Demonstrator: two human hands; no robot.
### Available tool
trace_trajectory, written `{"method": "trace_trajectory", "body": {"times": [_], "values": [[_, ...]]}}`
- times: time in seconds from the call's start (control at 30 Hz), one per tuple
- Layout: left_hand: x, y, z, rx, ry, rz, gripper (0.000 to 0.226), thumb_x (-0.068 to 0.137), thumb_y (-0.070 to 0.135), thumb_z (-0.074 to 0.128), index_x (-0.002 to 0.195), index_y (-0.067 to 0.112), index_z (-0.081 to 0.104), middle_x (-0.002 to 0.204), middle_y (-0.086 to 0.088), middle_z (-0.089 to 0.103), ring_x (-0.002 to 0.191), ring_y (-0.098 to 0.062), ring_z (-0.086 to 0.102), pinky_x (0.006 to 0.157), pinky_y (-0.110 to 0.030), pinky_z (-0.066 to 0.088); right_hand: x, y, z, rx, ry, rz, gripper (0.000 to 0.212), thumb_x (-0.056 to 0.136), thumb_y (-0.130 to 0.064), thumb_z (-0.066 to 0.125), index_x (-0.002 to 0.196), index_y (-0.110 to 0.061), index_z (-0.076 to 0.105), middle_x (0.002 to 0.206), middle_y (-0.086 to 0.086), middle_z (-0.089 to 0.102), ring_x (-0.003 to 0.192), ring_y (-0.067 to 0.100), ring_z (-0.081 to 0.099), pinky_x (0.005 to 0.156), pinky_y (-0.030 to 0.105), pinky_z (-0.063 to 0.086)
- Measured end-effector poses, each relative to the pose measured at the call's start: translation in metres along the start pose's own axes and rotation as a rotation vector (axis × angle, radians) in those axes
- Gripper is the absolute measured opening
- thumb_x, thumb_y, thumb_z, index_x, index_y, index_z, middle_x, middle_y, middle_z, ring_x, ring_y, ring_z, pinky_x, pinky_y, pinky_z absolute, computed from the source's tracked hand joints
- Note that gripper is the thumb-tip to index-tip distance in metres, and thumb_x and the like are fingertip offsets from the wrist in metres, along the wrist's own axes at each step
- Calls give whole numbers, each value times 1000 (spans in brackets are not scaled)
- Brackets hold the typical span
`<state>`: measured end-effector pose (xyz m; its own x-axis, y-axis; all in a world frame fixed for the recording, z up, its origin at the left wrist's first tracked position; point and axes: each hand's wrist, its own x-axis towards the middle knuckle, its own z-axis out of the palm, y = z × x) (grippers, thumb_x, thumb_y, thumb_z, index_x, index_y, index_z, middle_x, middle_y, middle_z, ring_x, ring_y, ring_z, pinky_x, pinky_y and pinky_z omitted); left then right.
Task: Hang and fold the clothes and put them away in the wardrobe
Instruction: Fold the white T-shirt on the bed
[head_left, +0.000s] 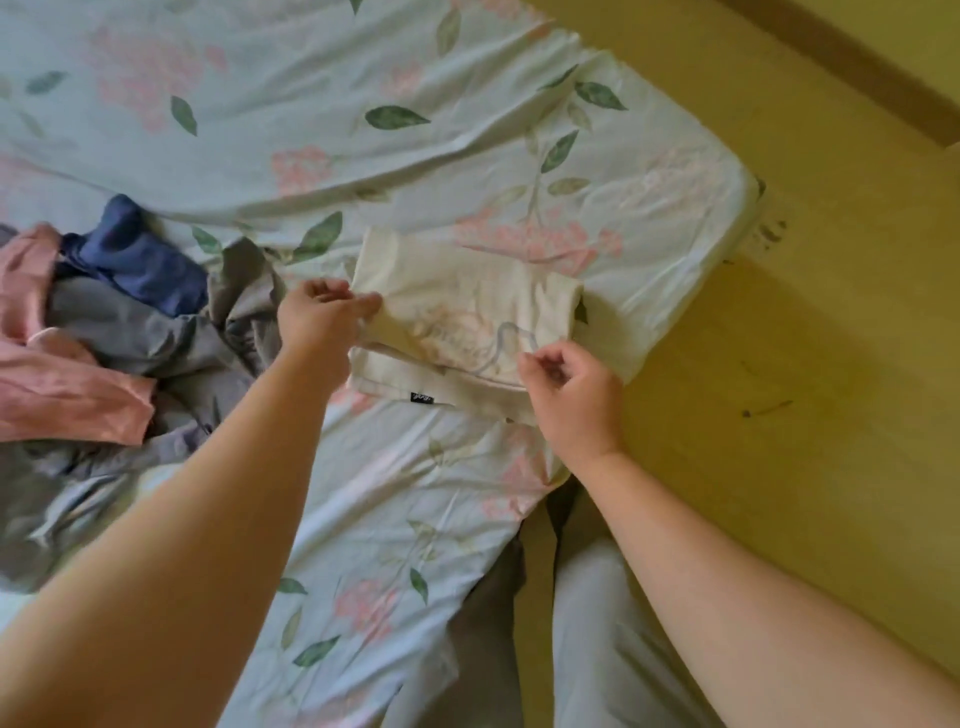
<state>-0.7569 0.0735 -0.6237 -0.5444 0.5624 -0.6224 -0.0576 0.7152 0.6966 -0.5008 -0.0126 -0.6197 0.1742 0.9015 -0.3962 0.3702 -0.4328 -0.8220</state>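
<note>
On wrinkled floral sheet (363, 493), folded cream shirt (467, 291)

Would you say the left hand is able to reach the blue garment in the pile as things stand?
Probably yes: the blue garment lies exposed on the pile, close beside the left hand, though its fingers now pinch the cream shirt.
</note>
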Motion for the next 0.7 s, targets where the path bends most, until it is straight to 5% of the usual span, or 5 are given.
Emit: {"method": "trace_trajectory", "body": {"times": [0.13, 0.3, 0.4, 0.6, 0.7], "values": [[-3, -33, -9, 69, 67, -62, 39, 75, 8, 88, 97, 20, 58, 102, 1, 66, 90, -16, 68, 72, -29, 60, -21, 30, 25, 7, 16, 190, 25, 92, -10, 67, 82, -32, 62, 87, -9, 71, 84, 7, 68, 72, 26, 57], [2, -57, -11, 205, 54, -24, 35, 78, 12, 86, 91, 26, 57, 99, 5, 66, 91, -14, 66, 71, -24, 55, -21, 40, 42, -88, 66, 299, 30, 88, 0, 58, 78, -28, 61, 85, -16, 66, 78, -3, 60, 56, 10, 38], [12, -64, -10, 303, 38, 20, 35, 77, 14, 85, 99, 24, 60, 101, 5, 66, 93, -15, 66, 82, -30, 58, -19, 46, 46, -151, 47, 301, 30, 88, 1, 58, 78, -27, 59, 83, -16, 63, 76, -5, 57, 55, 9, 35], [19, -63, -10, 374, -6, 65, 34, 78, 9, 78, 97, 29, 60, 98, 7, 66, 88, -13, 66, 67, -25, 56, -21, 51, 44, -186, -23, 224, 24, 89, 4, 54, 83, -18, 61, 88, -13, 62, 86, 11, 61, 67, 23, 48], [19, -60, -12, 348, -44, 45, 34, 81, 5, 76, 104, 26, 61, 103, 5, 67, 92, -14, 66, 74, -28, 59, -29, 46, 45, -183, 24, 212, 25, 89, 2, 56, 81, -21, 60, 85, -16, 61, 79, 4, 59, 58, 21, 42]]}}
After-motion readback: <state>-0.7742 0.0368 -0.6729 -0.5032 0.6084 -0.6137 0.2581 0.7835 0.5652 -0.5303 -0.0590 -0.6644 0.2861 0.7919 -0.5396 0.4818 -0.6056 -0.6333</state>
